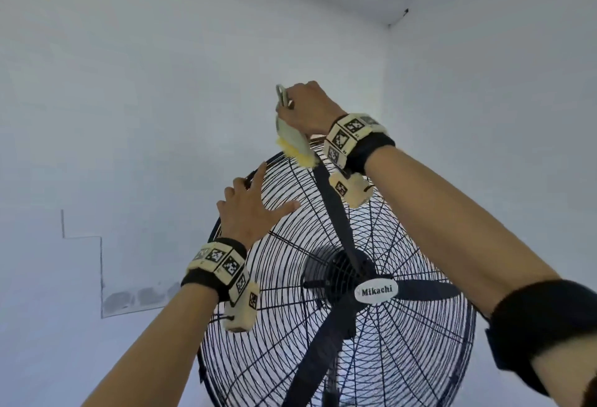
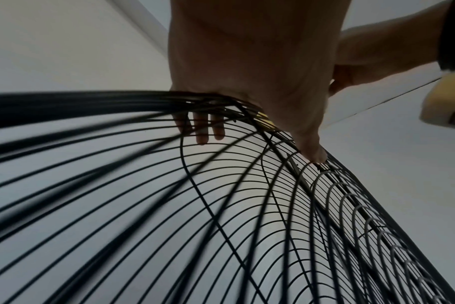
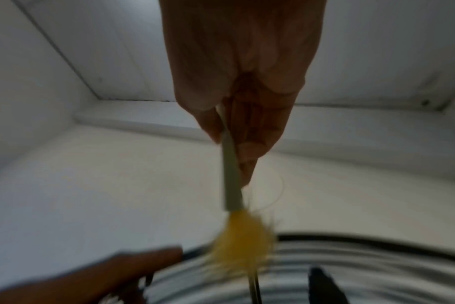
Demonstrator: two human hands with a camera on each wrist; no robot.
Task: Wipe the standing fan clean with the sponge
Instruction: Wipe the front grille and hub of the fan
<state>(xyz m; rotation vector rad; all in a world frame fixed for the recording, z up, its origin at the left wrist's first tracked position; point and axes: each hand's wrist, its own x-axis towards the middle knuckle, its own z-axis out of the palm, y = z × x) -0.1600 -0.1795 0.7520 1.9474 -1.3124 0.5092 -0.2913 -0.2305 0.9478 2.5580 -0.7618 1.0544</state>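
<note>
The black standing fan has a round wire guard and a white Mikachi badge at its hub. My left hand lies on the upper left of the guard. Its thumb presses the front wires and three fingers curl over the rim, showing behind the wires. My right hand grips the cleaning tool, which has a pale green handle and a fuzzy yellow head. The yellow head touches the top of the guard rim. The right wrist view is blurred.
White walls and the ceiling surround the fan, with a room corner behind it. A dark line and grey smudges mark the left wall. Dark fan blades sit behind the wires.
</note>
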